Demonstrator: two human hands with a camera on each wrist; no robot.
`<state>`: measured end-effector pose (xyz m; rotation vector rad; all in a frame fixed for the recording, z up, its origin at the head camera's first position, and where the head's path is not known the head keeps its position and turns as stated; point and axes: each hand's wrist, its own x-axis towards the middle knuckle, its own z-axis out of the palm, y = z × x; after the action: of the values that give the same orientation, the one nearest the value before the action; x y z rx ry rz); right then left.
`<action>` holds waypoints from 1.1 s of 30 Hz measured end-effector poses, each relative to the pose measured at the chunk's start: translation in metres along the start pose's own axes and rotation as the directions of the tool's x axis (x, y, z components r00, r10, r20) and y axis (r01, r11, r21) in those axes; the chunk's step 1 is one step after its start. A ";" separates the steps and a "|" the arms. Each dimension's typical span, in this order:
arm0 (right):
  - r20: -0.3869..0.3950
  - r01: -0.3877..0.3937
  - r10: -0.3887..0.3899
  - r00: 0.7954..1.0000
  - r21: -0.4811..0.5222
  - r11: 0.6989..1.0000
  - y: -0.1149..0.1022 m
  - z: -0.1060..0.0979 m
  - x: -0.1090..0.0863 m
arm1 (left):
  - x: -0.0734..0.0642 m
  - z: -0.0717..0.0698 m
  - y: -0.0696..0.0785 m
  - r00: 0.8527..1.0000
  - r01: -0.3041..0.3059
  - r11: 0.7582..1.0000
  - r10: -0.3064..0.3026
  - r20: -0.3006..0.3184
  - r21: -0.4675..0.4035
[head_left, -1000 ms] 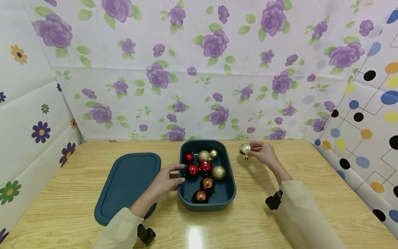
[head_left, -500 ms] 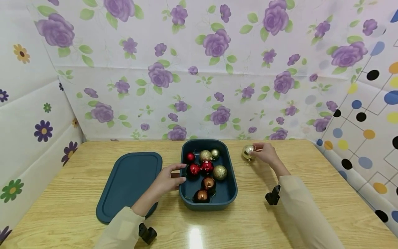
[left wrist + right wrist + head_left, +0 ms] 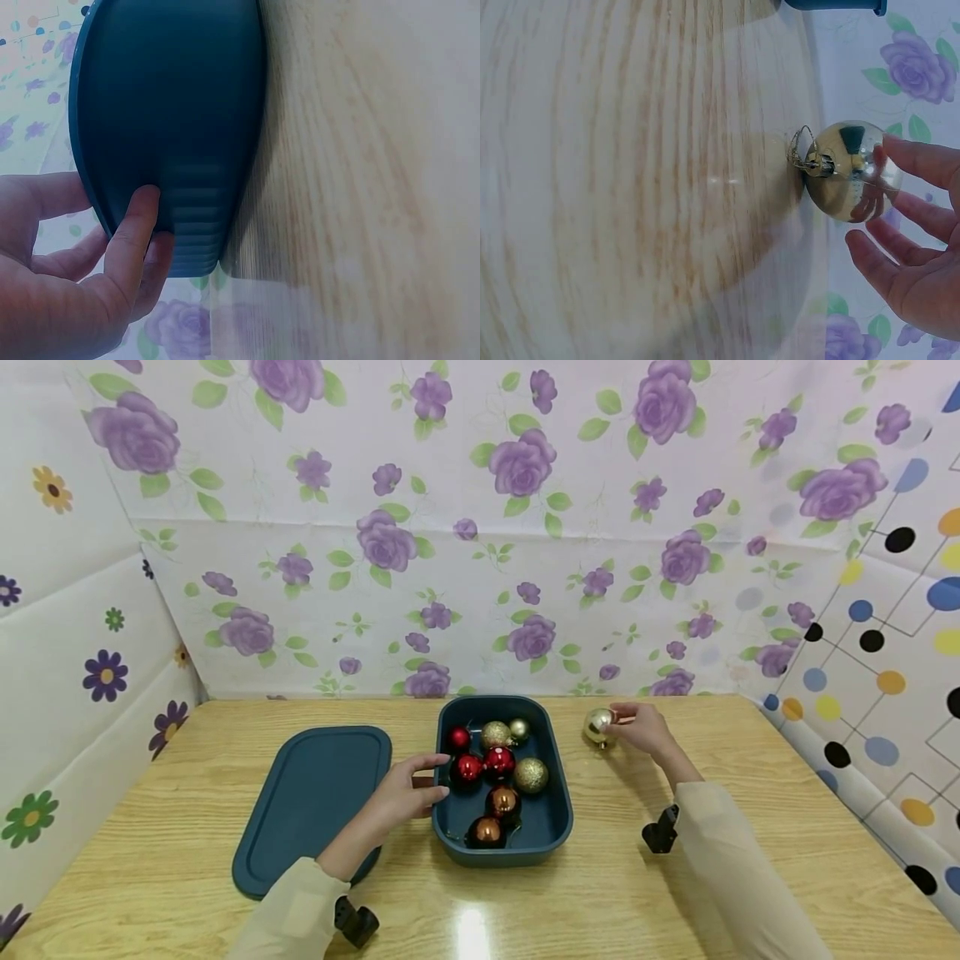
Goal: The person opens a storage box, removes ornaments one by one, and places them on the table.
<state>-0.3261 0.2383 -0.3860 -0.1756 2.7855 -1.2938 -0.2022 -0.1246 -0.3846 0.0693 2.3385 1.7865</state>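
My left hand (image 3: 402,790) grips the left wall of a dark blue rectangular box (image 3: 501,858). In the left wrist view, fingers (image 3: 133,240) lie against the ribbed outside of that box (image 3: 172,97), with other digits at the rim. Shiny red baubles (image 3: 498,763), glittery and smooth gold baubles (image 3: 531,776) and copper-brown baubles (image 3: 486,832) lie loose inside. Right of the box, my right hand (image 3: 641,729) pinches a shiny gold bauble (image 3: 598,727) between thumb and fingertips. The right wrist view shows this bauble's (image 3: 847,176) cap and wire loop; whether it touches the table is unclear.
A dark blue lid (image 3: 311,810) lies flat on the wooden table (image 3: 600,893), left of the box and partly under the left forearm. A flower-print cloth wall (image 3: 465,577) rises at the table's back edge, with patterned cloth at both sides.
Over the first half second the gold bauble and right hand shift slightly rightward, and the head view shifts a little. Hardly anything moves after that. My left hand stays on the box.
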 end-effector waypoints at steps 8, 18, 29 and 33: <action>0.016 -0.014 0.014 1.000 0.004 1.000 -0.003 -0.007 -0.004 | 0.000 0.000 0.002 1.000 0.000 1.000 0.000 0.001 -0.001; -0.028 0.056 -0.056 0.998 -0.012 0.998 -0.015 -0.009 -0.014 | 0.000 0.000 0.003 1.000 0.001 1.000 -0.001 0.001 -0.011; 0.012 0.310 -0.312 0.950 0.069 0.948 -0.052 0.021 -0.043 | 0.001 0.000 0.001 1.000 0.003 1.000 -0.003 -0.004 -0.013; 0.062 0.366 -0.373 0.926 0.100 0.925 -0.067 0.037 -0.057 | 0.001 0.000 0.001 1.000 0.005 1.000 -0.005 -0.002 -0.012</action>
<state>-0.2605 0.1748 -0.3578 -0.7645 2.7064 -1.4380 -0.2031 -0.1243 -0.3841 0.0589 2.3269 1.7993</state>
